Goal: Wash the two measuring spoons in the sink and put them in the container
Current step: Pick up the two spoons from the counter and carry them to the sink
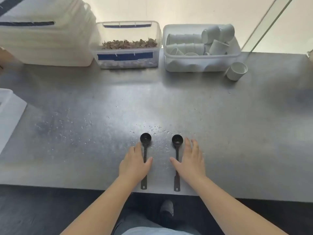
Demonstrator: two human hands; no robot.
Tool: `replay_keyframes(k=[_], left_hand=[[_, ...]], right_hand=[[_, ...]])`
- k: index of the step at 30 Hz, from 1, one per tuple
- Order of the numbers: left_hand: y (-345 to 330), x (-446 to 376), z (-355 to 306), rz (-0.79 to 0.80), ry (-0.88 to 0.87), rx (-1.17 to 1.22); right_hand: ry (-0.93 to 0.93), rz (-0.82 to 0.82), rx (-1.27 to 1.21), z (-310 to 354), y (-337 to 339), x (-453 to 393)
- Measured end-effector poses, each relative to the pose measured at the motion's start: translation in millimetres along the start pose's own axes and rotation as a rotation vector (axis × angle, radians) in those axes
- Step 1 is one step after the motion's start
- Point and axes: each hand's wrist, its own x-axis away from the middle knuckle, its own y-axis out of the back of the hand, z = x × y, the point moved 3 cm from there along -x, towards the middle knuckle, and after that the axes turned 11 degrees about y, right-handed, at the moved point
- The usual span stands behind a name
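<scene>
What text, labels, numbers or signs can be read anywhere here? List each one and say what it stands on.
None can be read.
Blue tape strip on the clear container of dried leaves: no writing shows.
Two black measuring spoons: any size marks are too small to tell.
White cups and their tub: plain.

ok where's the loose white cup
Head view, far right of the steel counter: the cup stands alone just right of the tub of cups.

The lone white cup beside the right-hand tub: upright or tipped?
Tipped: the lone white cup leans, its open mouth angled toward the camera.
</scene>
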Motion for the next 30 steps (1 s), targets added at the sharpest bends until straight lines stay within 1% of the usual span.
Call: replay_keyframes(k=[2, 3, 5, 6, 9, 13, 20, 22, 25, 28, 30], left_hand=[[1, -7, -1, 0.030, 0.055, 0.064], [0, -9, -1, 0.045, 0.064, 0.071], [0, -13, -1, 0.066, 0.091, 0.107], [0, -14, -1, 0.078, 0.099, 0.119], [0, -16, 0, 0.091, 0.114, 0.126], [2, -21, 4, 0.116, 0.124, 0.097], [2, -30, 8, 0.232, 0.150, 0.225], [2, -33, 11, 0.288, 0.152, 0.283], [4, -35, 14, 0.395, 0.183, 0.437], [10, -30, 15, 0.473, 0.209, 0.568], [16, -22, 14, 0.505, 0.208, 0.612]], right_hand=[[-0.102, -0.093, -0.095, -3, -1, -2], [-0.159, -0.103, -0.150, -6, -4, -2], [-0.250, -0.064, -0.239, -10, -9, -3], [-0.263, -0.026, -0.253, -11, -11, -3], [-0.284, 0.031, -0.285, -13, -12, -9], [-0.292, 0.037, -0.345, -10, -14, -18], [-0.266, 0.038, -0.390, -8, -19, -25], [-0.273, 0.060, -0.440, -10, -22, -27], [-0.281, 0.076, -0.522, -12, -24, -27], [-0.310, 0.068, -0.710, -13, -22, -24], [-0.320, 0.072, -0.822, -11, -18, -19]])
